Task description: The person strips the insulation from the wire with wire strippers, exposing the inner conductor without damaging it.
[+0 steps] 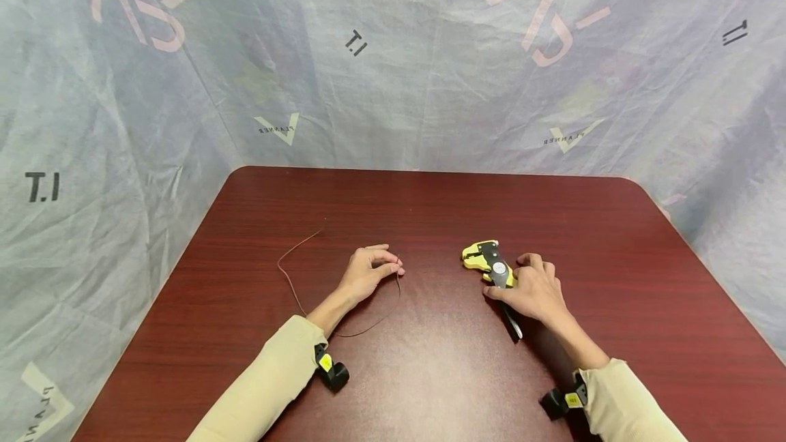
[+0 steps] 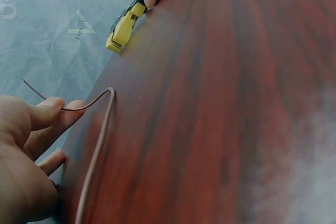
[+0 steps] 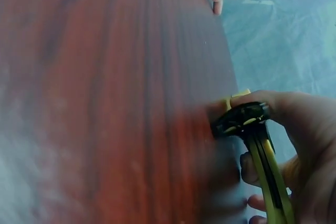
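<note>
In the head view my left hand [image 1: 364,274] is just left of the table's middle. Its thumb and forefinger pinch a thin brown wire [image 2: 96,153] near one end, and a short tip sticks out beyond the fingers. The rest of the wire [image 1: 279,264] curves loosely over the table, passing behind the left wrist. To the right, my right hand [image 1: 537,289] grips a yellow and black wire stripper [image 1: 499,271] around its body. The tool's yellow head points up and left, toward the far side, while a dark handle extends below the hand.
A reddish-brown wooden table [image 1: 417,207] with rounded far corners lies under both hands. Grey printed cloth [image 1: 393,87] hangs behind it and at both sides. A small black camera [image 1: 334,375] is strapped to each wrist over beige sleeves.
</note>
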Demonstrator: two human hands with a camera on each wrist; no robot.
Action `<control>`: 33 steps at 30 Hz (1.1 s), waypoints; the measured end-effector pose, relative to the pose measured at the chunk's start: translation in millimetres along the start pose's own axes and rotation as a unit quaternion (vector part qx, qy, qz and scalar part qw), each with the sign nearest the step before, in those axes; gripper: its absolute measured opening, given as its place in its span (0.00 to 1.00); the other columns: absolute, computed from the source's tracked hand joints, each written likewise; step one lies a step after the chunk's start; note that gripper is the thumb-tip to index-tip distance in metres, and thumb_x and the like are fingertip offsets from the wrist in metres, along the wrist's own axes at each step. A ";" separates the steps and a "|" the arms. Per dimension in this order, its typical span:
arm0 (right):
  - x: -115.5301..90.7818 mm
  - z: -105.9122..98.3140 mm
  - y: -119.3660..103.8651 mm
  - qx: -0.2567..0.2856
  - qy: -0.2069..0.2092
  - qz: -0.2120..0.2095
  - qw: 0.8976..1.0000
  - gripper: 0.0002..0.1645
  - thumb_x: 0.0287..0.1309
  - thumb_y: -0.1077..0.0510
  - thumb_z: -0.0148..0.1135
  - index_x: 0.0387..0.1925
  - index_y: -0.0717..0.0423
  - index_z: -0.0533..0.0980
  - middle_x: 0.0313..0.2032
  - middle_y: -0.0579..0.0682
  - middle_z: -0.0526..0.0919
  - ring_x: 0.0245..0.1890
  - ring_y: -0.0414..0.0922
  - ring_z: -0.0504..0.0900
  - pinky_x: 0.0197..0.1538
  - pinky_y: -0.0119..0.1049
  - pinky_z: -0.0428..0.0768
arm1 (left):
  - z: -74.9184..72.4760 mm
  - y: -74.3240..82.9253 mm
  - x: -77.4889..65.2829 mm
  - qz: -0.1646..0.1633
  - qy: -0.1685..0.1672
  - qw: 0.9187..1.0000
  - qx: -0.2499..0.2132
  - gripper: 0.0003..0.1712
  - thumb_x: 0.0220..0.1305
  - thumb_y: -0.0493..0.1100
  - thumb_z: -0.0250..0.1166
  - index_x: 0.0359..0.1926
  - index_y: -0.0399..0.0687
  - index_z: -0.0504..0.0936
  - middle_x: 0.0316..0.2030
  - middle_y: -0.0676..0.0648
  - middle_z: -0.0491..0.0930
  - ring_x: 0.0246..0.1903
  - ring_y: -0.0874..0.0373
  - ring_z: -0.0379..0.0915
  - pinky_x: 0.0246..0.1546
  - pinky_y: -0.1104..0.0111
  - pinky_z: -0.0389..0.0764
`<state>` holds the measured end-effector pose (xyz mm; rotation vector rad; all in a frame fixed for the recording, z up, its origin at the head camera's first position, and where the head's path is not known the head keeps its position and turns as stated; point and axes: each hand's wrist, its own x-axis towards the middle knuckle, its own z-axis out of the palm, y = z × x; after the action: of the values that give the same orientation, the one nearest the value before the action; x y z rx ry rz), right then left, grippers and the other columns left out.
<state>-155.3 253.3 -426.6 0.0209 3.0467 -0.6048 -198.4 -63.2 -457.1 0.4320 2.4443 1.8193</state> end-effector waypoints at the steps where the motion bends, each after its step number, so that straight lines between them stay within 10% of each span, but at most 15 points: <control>1: 0.1 -0.5 -0.3 0.002 -0.002 0.002 1.000 0.27 0.46 0.34 0.71 0.19 0.53 0.78 0.59 0.63 0.71 0.55 0.67 0.64 0.44 0.55 0.68 | 0.1 -0.3 -0.1 0.000 0.001 1.000 0.001 0.05 0.61 0.33 0.68 0.34 0.34 0.89 0.35 0.36 0.89 0.70 0.43 0.68 0.76 0.51 0.59; 12: 3.9 -8.7 -5.5 0.048 -0.028 0.007 0.998 0.33 0.42 0.37 0.74 0.09 0.51 0.65 0.22 0.47 0.66 0.30 0.46 0.68 0.31 0.36 0.68 | 1.3 -1.3 -0.2 -0.007 0.007 1.000 -0.002 0.05 0.61 0.33 0.68 0.34 0.35 0.89 0.34 0.37 0.89 0.69 0.44 0.69 0.76 0.52 0.60; 20: 3.8 -19.4 -7.1 0.092 -0.098 0.037 0.990 0.29 0.46 0.35 0.74 0.20 0.52 0.71 0.17 0.42 0.68 0.22 0.40 0.71 0.25 0.33 0.73 | 0.8 -1.8 0.2 -0.012 0.010 1.000 -0.003 0.05 0.61 0.33 0.68 0.34 0.35 0.89 0.34 0.38 0.90 0.68 0.44 0.70 0.76 0.52 0.60; 25: 5.6 -24.0 -3.5 0.215 -0.173 0.080 0.958 0.28 0.54 0.39 0.71 0.35 0.60 0.73 0.25 0.49 0.78 0.24 0.44 0.82 0.31 0.39 0.86 | -0.1 -1.9 -0.1 -0.011 0.008 1.000 -0.005 0.05 0.61 0.33 0.68 0.34 0.35 0.90 0.35 0.38 0.90 0.68 0.44 0.70 0.76 0.51 0.60; 33: 6.9 -21.1 0.2 0.354 -0.240 0.095 0.899 0.21 0.59 0.47 0.69 0.38 0.57 0.69 0.17 0.40 0.71 0.16 0.35 0.73 0.23 0.30 0.77 | -1.0 -0.4 -0.3 -0.010 0.009 1.000 -0.008 0.05 0.61 0.33 0.68 0.34 0.34 0.89 0.34 0.37 0.89 0.68 0.44 0.71 0.75 0.52 0.61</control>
<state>-162.8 261.6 -407.5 0.1575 2.1793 -1.4102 -198.4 -64.4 -457.2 0.3913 2.4337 1.8417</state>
